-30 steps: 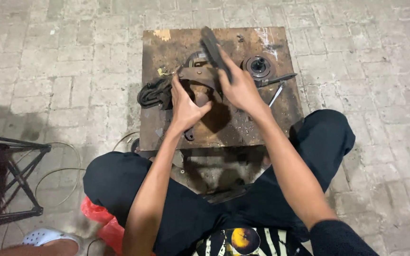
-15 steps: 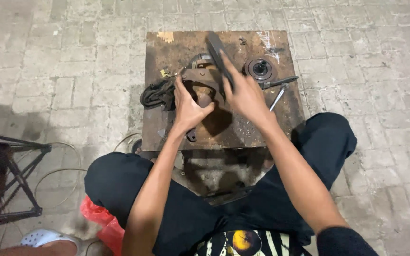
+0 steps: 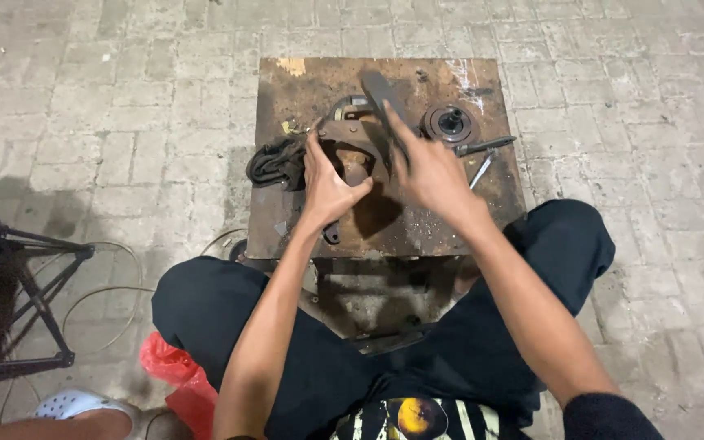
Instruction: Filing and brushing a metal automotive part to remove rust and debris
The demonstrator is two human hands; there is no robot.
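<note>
I sit at a small rusty metal table (image 3: 303, 90) on a brick floor. My left hand (image 3: 327, 183) grips a rusty curved metal part (image 3: 352, 134) lying on the table's middle. My right hand (image 3: 429, 171) holds a dark flat bar-like tool (image 3: 380, 94) that points away from me over the metal part. The tool's lower end is hidden by my fingers. A black coiled cable (image 3: 275, 163) lies just left of my left hand.
A round black disc part (image 3: 450, 124) sits at the table's right, with a bolt (image 3: 486, 145) and a thin metal rod (image 3: 481, 169) near it. A black metal stand (image 3: 26, 301) is at the left. A red bag (image 3: 177, 379) and a white shoe (image 3: 75, 403) lie by my leg.
The view shifted slightly; the table sits a little lower in frame. Both hands stay on the metal part and tool, with the right hand nudged slightly along the tool.
</note>
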